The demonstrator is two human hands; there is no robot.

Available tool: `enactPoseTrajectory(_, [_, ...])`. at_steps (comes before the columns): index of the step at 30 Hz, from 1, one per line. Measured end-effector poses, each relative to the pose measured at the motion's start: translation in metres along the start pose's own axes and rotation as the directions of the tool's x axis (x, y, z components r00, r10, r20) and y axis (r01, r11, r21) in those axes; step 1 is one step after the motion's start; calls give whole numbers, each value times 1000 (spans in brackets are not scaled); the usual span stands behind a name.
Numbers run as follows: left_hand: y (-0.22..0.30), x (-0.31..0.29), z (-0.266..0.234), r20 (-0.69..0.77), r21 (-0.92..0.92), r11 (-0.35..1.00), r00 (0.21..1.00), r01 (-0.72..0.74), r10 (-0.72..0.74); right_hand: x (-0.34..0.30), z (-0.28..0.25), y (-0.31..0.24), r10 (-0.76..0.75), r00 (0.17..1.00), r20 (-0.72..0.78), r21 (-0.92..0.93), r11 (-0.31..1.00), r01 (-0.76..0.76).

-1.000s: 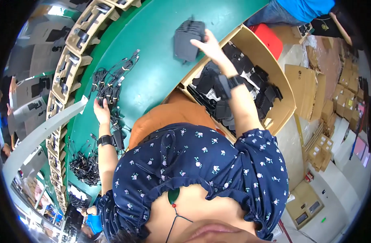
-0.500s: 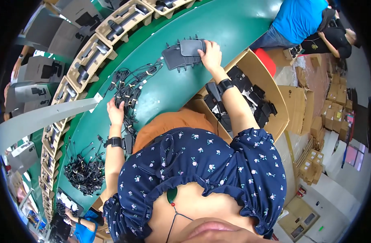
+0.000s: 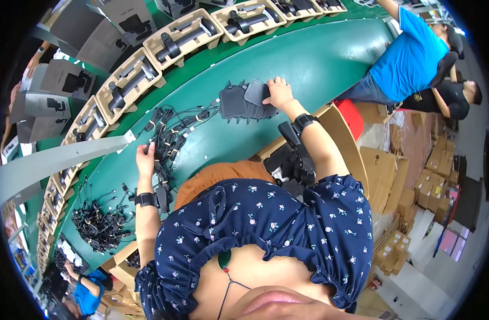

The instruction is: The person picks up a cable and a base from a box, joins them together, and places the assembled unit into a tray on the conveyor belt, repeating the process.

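My left hand (image 3: 145, 161) is at the near-left edge of a pile of bundled black cables (image 3: 172, 141), its fingers closed on a cable end, mostly hidden by them. My right hand (image 3: 279, 95) grips the right edge of a dark grey rounded rectangular pad (image 3: 257, 93), thumb on top and fingers round the far side. That pad lies tilted over several similar flat black pads (image 3: 233, 102) with small tabs along their edges. Cables run from the pile toward these pads.
Another heap of black cables (image 3: 103, 226) lies at the near left of the green table (image 3: 218, 141). A grey metal bar (image 3: 68, 154) reaches in from the left. Moulded trays (image 3: 183, 40) line the far side. A carton (image 3: 351, 144) with black parts stands right; co-workers (image 3: 407, 53) are beyond.
My left hand has closed its fingers at the cable pile. My right hand stays on the grey pad, which now sits more tilted. The whole view has shifted.
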State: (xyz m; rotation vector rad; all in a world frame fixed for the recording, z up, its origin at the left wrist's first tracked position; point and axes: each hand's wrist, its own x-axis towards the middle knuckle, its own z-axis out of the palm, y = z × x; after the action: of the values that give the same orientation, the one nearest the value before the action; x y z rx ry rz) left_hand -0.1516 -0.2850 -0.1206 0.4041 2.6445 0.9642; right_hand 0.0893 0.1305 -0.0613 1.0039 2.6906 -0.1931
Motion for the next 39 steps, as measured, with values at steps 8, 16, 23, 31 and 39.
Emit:
enactPoseTrajectory(8, [68, -32, -49, -156, 59, 996, 984, -74, 82, 19, -66, 24, -159, 959, -233, 284, 932, 224])
enactPoseTrajectory(16, [119, -30, -61, -88, -24, 992, 988, -127, 125, 117, -167, 51, -364, 656, -661, -223, 930, 291])
enactPoseTrajectory(23, [137, -30, -82, -113, -135, 987, 991, -86, 71, 188, -158, 29, -564, 657, -500, -166, 807, 567])
enactPoseTrajectory(31, [175, -35, -84, 1, -403, 911, 995, -88, 96, 236, -113, 13, -588, 624, -515, 105, 679, 727])
enactPoseTrajectory(39, [198, -43, -79, 243, -526, 850, 956, -14, 166, 69, -111, -140, -617, 681, -394, 610, 379, 696])
